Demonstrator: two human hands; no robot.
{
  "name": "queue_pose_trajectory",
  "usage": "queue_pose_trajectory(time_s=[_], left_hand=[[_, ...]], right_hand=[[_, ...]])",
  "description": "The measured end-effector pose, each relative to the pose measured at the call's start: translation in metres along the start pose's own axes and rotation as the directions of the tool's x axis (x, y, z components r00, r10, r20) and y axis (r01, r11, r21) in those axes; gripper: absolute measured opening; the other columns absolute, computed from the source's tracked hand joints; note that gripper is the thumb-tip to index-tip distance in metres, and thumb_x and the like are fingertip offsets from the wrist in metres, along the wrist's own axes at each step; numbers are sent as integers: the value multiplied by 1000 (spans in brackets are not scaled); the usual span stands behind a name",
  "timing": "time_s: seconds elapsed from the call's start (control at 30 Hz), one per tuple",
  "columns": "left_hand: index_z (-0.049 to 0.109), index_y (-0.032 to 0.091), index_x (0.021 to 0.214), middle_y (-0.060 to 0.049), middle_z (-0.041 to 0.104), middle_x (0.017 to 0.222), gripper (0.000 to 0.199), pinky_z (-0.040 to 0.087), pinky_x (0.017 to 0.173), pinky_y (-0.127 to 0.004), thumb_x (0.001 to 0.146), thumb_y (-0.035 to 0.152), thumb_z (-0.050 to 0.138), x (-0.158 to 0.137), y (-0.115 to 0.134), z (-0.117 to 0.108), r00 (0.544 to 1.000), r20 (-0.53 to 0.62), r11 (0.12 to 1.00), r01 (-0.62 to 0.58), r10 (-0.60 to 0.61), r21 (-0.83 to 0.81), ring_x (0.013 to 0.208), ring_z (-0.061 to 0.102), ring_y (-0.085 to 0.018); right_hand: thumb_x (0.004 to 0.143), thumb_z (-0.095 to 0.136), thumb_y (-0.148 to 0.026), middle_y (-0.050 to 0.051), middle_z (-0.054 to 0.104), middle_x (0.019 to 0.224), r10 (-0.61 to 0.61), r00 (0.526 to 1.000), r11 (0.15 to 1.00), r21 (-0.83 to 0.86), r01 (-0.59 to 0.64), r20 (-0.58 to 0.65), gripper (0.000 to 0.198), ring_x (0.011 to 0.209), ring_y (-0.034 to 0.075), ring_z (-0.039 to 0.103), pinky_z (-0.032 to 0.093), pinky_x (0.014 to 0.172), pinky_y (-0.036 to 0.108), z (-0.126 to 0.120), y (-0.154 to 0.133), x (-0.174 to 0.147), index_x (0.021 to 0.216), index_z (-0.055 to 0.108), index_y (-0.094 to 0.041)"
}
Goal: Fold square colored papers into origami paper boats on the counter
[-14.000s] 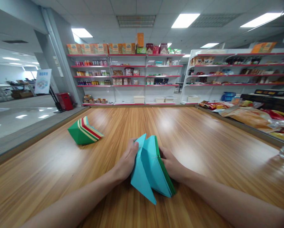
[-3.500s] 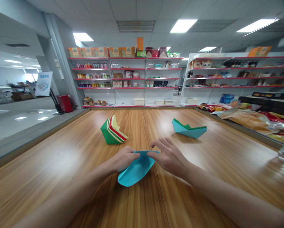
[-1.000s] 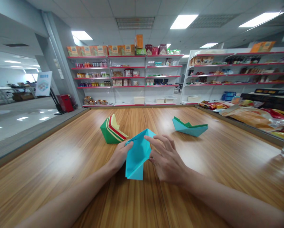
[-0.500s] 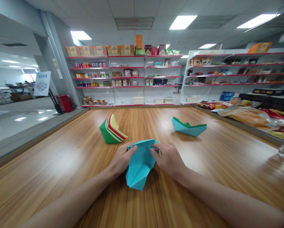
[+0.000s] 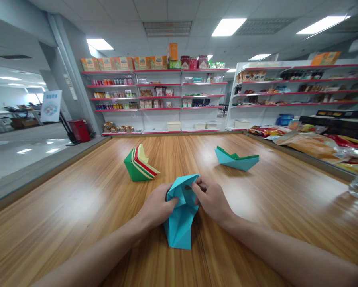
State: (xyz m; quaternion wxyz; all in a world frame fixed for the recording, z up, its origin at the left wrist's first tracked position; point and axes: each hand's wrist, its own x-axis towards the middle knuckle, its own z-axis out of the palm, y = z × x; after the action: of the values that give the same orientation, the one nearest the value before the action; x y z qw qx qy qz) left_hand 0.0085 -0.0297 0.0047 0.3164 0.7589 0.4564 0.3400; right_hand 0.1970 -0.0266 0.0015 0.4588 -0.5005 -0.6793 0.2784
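gripping the left side of the blue folded paper (image 5: 180,227) in the nearly closed left hand (image 5: 159,207); pinching its upper right edge between thumb and curled fingers of the right hand (image 5: 212,199); holding it at the near middle of the wooden table (image 5: 181,153), nearer than the striped green paper (image 5: 137,166) and the green-and-blue paper boat (image 5: 238,162)

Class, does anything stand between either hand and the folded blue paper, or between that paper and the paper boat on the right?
Nothing visible separates the left hand or right hand from the folded blue paper: both hold it. Between that paper and the paper boat on the right, the right hand stands in the way.
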Motion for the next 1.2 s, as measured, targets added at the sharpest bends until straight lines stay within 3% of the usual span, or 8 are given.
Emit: queue_pose_trajectory(time_s=[0.13, 0.23, 0.4, 0.7, 0.87, 0.97, 1.07, 1.2], left_hand=[[66, 18, 90, -4, 68, 89, 21, 45, 74, -31, 73, 16, 54, 0, 2, 1, 999, -37, 1000, 8, -8, -17, 83, 61, -23], [66, 17, 95, -5, 68, 92, 24, 46, 73, -30, 72, 20, 59, 0, 5, 2, 1000, -27, 1000, 7, -8, -27, 85, 61, -24], [63, 15, 104, -8, 68, 97, 46, 48, 69, -32, 69, 43, 71, 1, 0, 2, 997, 24, 993, 74, -73, -88, 87, 62, -27], [55, 11, 112, -11, 65, 102, 69, 49, 71, -33, 60, 50, 78, 4, -4, -2, 983, 164, 940, 126, -76, -318, 90, 60, -27], [52, 11, 119, -13, 62, 109, 65, 48, 76, -33, 76, 59, 62, 0, 4, -4, 978, 206, 893, 85, 10, -442, 93, 60, -25], [54, 12, 118, -11, 64, 102, 59, 49, 74, -30, 83, 60, 52, -2, 8, -4, 970, 242, 851, 94, 40, -517, 87, 60, -22], [56, 12, 116, -10, 65, 91, 59, 49, 66, -28, 83, 61, 51, -3, 10, -3, 954, 290, 825, 108, 70, -555, 77, 61, -19], [53, 14, 118, -9, 66, 90, 61, 50, 69, -29, 76, 57, 63, -4, 11, 0, 955, 286, 779, 118, 81, -615, 78, 62, -20]], right_hand=[[86, 48, -30, -5, 56, 50, 8, 1000, 996, 91, -9, 7, 17, 46, 14, 59, 42, 46, 22, 2, -3, -1, 72, 48, -21], [84, 47, -27, -5, 55, 48, 58, 998, 984, 169, -56, -9, 16, 44, 14, 59, 40, 43, 21, 2, -1, 1, 70, 48, -20], [81, 46, -21, -5, 53, 45, 81, 994, 960, 275, -57, -77, 16, 41, 11, 53, 35, 40, 19, 1, 7, 5, 65, 47, -19], [80, 50, -29, -9, 38, 44, 118, 985, 843, 536, -34, -123, 24, 34, 6, 38, 27, 33, 17, -1, 6, 6, 61, 39, -20], [83, 53, -49, -6, 52, 51, 76, 988, 751, 643, -146, 135, 30, 38, 10, 51, 29, 32, 16, -1, -1, 2, 81, 48, -19], [79, 60, -51, -1, 61, 56, -13, 954, 806, 568, -167, 299, 39, 42, 10, 53, 33, 36, 17, 1, -9, -4, 95, 51, -17], [74, 67, -51, 0, 60, 56, -50, 914, 889, 436, -144, 403, 38, 47, 10, 53, 38, 43, 19, 5, -16, -8, 79, 57, -15], [74, 61, -59, -3, 50, 49, -38, 906, 927, 353, -125, 422, 46, 45, 10, 48, 36, 41, 21, 10, -17, -11, 59, 52, -17]])
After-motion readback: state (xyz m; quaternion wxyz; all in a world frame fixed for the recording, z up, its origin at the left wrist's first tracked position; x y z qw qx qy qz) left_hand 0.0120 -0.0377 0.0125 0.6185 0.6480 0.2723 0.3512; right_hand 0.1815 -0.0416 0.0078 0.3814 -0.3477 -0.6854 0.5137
